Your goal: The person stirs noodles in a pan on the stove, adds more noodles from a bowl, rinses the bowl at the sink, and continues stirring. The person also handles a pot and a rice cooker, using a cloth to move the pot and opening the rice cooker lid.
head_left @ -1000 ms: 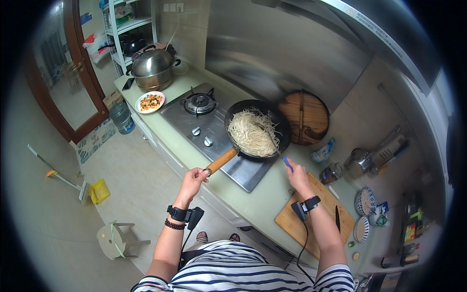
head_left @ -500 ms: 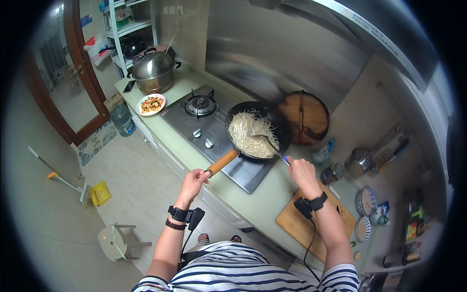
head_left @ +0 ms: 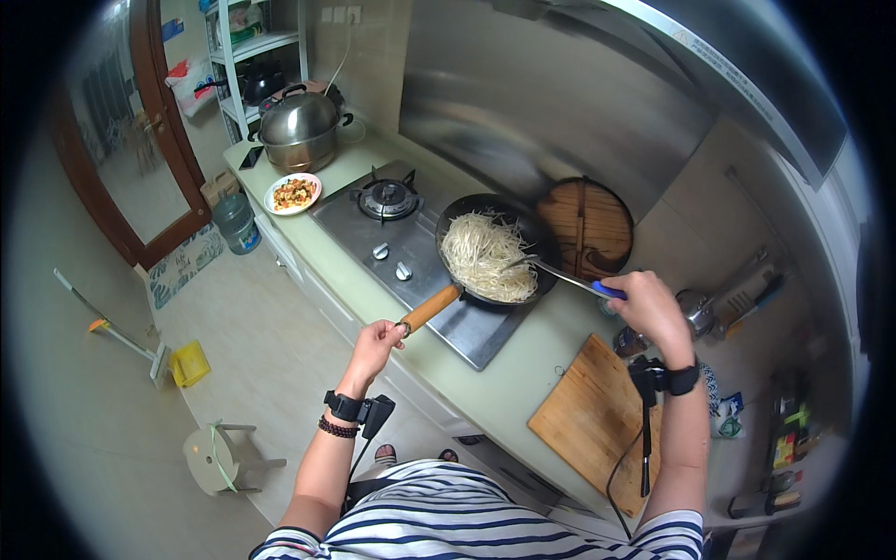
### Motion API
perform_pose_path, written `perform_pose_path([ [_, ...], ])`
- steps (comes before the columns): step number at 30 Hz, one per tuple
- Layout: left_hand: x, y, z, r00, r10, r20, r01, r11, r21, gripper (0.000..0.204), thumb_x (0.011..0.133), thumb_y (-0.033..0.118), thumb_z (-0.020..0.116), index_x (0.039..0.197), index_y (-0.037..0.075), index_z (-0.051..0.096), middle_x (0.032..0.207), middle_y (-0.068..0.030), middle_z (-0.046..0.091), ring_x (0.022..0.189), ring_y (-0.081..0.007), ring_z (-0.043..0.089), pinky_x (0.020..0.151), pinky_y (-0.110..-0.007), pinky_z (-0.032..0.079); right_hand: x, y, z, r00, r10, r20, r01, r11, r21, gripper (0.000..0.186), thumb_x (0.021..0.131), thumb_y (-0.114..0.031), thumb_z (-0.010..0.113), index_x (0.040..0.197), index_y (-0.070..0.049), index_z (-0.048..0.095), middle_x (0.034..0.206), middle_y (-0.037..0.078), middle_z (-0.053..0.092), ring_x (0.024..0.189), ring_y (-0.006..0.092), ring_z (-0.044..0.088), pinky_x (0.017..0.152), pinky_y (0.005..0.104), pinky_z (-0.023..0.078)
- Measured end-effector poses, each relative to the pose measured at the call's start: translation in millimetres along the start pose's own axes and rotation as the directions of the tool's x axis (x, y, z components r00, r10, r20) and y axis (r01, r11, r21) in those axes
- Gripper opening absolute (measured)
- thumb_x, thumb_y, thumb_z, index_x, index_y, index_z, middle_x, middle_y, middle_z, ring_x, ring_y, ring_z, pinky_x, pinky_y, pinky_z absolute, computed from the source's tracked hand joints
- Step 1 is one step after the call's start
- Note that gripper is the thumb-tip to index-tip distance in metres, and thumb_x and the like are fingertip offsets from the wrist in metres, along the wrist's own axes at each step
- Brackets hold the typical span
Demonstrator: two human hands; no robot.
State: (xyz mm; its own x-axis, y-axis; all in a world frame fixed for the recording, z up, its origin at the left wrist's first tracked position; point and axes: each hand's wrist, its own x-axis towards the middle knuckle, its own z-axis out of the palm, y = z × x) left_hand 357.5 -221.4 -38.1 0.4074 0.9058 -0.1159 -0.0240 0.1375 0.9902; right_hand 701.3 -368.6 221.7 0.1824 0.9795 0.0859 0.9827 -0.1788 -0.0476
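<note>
The head of the blue-handled spatula, gripped in the right hand, is buried in bean sprouts heaped in the wok at the right of the gas stove, while the left hand grasps the end of the wok's wooden handle. The right arm partly hides a patterned bowl and the cutting board, and small items at the far right blur. Along the pale green countertop, a plate of chopped food sits left of the stove, and a stool stands on the tiled floor.
</note>
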Motion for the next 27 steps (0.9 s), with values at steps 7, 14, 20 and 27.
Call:
perform_pose_path([
  [7,1,-2,-1,1.0,-0.006,0.0,0.006,1.0,-0.024,0.018,0.094,0.018,0.064,0.087,0.001,0.061,0.072,0.001,0.06,0.068,-0.0077,0.059,0.064,-0.022,0.045,12,-19,31,0.996,0.035,0.077,-0.02,0.983,-0.184,0.023,0.077,-0.005,0.063,0.096,-0.01,0.074,0.089,0.021,0.069,0.085,0.0355,0.068,0.078,0.0431,0.055],
  [14,3,-6,-1,1.0,0.009,0.007,-0.009,1.0,-0.022,0.018,0.094,0.019,0.064,0.087,0.002,0.061,0.073,0.001,0.06,0.068,-0.0072,0.059,0.063,-0.022,0.044,30,-5,55,0.991,0.133,0.01,-0.129,0.977,-0.168,0.032,0.078,-0.009,0.068,0.109,-0.013,0.071,0.095,0.02,0.068,0.089,0.0376,0.066,0.08,0.0453,0.053],
  [20,1,-3,0,1.0,0.0,0.007,0.001,0.999,-0.033,0.018,0.094,0.019,0.064,0.087,0.002,0.061,0.073,0.0013,0.06,0.068,-0.0068,0.059,0.063,-0.022,0.043,48,-10,57,0.985,-0.007,-0.175,0.014,0.999,0.038,0.029,0.083,-0.015,0.068,0.112,-0.014,0.069,0.093,0.021,0.068,0.087,0.038,0.066,0.076,0.0465,0.054],
  [27,-2,1,1,1.0,0.004,-0.008,-0.004,1.0,-0.028,0.019,0.094,0.019,0.064,0.087,0.003,0.061,0.071,0.0014,0.06,0.068,-0.0069,0.059,0.062,-0.021,0.043,56,-21,132,0.994,0.094,-0.06,-0.081,0.977,0.198,0.035,0.085,-0.011,0.064,0.12,-0.013,0.065,0.098,0.025,0.066,0.093,0.0424,0.064,0.083,0.0489,0.052],
])
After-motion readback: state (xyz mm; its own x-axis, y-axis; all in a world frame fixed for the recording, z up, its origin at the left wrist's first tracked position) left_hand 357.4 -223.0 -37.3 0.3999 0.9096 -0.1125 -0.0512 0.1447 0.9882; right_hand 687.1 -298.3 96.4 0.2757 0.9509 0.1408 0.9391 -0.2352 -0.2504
